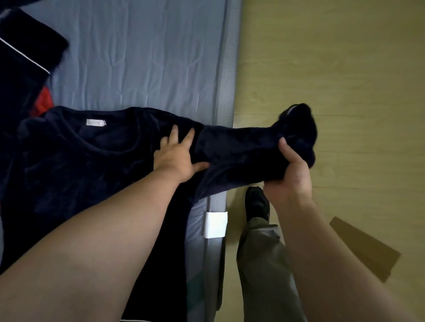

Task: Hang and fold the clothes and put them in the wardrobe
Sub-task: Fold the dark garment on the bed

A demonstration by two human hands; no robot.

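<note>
While the dark navy velvety long-sleeved top (83, 167) lies spread flat on the blue-grey sheeted bed (140, 51), neck label uppermost, the folding step is judged to be in hand, at the stage of turning in a sleeve. The left hand (177, 156) lies flat, fingers spread, pressing down on the garment at the shoulder seam. The right hand (291, 169) is closed in a fist around the bunched cuff end of the top's sleeve (244, 153), holding it out past the mattress edge, above the pale wooden floor (351, 58).

Other dark garments with white piping and red fabric (10, 65) lie heaped at the far left of the bed (apparently awaiting their turn). No wardrobe or hanger is in view.

Progress is judged early: this top is not yet folded, and nothing can be confirmed as put away.

The next move likely calls for carrying the sleeve back across the body of the top while the flat hand holds the shoulder as the fold line. The plush cloth may slip or bunch; tension should be kept even.
</note>
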